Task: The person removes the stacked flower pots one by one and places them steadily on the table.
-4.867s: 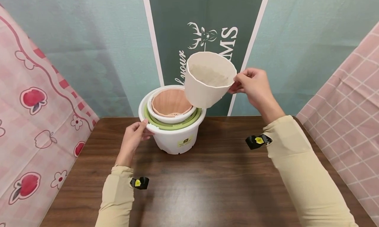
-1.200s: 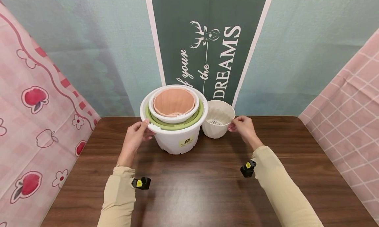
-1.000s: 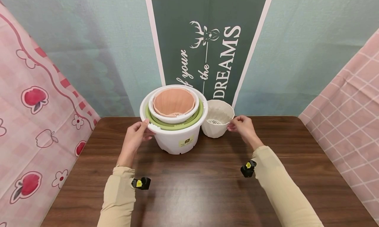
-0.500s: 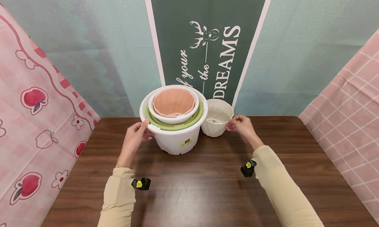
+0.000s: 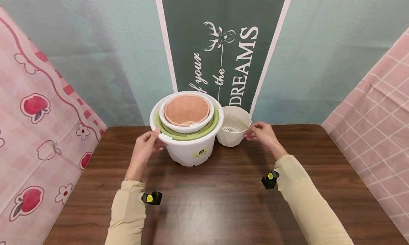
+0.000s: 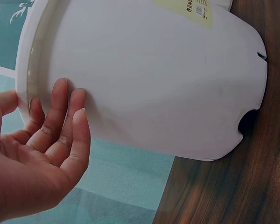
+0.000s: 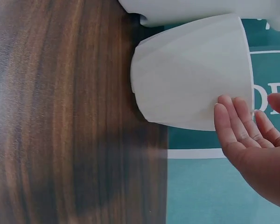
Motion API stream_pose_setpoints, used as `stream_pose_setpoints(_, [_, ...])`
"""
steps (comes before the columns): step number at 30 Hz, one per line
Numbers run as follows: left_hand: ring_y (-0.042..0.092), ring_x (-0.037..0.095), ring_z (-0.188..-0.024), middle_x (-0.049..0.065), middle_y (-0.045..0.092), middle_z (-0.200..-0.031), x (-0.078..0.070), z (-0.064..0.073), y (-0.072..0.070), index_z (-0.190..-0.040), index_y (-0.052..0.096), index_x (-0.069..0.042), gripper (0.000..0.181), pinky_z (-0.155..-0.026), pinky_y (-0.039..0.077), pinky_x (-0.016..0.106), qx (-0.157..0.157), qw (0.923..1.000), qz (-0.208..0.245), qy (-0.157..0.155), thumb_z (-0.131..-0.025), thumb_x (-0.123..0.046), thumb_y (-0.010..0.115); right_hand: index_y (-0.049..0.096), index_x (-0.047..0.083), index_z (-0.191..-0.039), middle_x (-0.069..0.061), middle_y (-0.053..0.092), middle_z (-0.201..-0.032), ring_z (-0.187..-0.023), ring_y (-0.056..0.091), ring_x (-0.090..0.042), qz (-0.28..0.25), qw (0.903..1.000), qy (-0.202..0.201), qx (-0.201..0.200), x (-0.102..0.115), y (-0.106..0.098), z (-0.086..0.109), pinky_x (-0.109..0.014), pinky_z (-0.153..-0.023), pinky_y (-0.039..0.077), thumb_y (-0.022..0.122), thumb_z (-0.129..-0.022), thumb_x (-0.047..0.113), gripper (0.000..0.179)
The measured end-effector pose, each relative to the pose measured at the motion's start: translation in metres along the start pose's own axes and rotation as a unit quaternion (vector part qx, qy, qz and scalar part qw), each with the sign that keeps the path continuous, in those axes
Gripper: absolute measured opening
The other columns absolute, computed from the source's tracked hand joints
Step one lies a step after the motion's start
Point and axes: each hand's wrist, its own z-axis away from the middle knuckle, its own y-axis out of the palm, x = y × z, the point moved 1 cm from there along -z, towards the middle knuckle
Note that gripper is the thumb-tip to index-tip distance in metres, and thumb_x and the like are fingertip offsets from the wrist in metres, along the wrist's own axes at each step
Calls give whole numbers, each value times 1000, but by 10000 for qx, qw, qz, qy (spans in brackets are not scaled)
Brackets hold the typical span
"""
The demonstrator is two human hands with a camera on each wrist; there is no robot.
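Observation:
A large white flowerpot stands upright on the table, with a green pot, a smaller white pot and a peach pot nested inside it. My left hand pinches its left rim, the thumb on top and the fingers beneath. Close against its right side sits an off-white faceted flowerpot with drainage holes in the bottom. At that pot's right rim is my right hand; in the right wrist view its fingers lie by the wall, and the thumb is apart from the rim.
The brown wooden table extends in front of the pots. Behind them hangs a teal cloth with a dark green printed panel. Pink patterned cloths border the left and right sides.
Earlier the right hand held the off-white pot up, tilted, over the stack; it then stood on the table and slid slightly back. Now that hand's grip has loosened. The left hand stays on the rim.

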Motion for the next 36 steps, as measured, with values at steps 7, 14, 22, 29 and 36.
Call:
stream_pose_setpoints(7, [63,6,-71,-1,65,-75,0,1,-1,-98,53,0,42,-64,53,22,10,10000,39,9,-93,-41,49,42,-13,-115,-28,56,-101,-93,60,-36,238,9996,-55,137,10,-4,1,-43,-83,50,46,-95,8,29])
stream_pose_setpoints(14, [64,10,-74,-1,64,-75,-1,1,0,-96,53,-1,43,-66,53,23,0,10000,12,-40,-92,-43,50,42,-14,-113,-27,56,-99,-87,63,-33,293,9988,-167,357,19,-6,2,-48,-85,47,46,-94,6,28])
stream_pose_setpoints(22, [64,12,-76,-1,64,-74,0,1,-1,-96,53,-1,42,-67,53,24,12,10000,35,-22,-92,-43,49,43,-12,-111,-34,54,-105,-84,63,-29,401,9974,-329,493,33,-4,5,-36,-76,53,45,-95,7,26])
stream_pose_setpoints(29, [64,9,-73,-2,64,-74,-1,1,-1,-98,53,0,43,-66,53,23,0,10000,20,-26,-93,-42,48,45,-12,-107,-24,60,-94,-78,65,-21,466,9957,-544,590,44,-2,8,-40,-78,52,47,-94,7,22])
stream_pose_setpoints(36, [63,7,-72,-1,65,-75,-3,2,-1,-103,53,3,45,-64,52,21,35,10000,22,-13,-93,-40,49,48,-11,-107,-29,59,-101,-81,64,-21,713,9926,-703,689,54,1,11,-36,-77,53,48,-95,9,23])
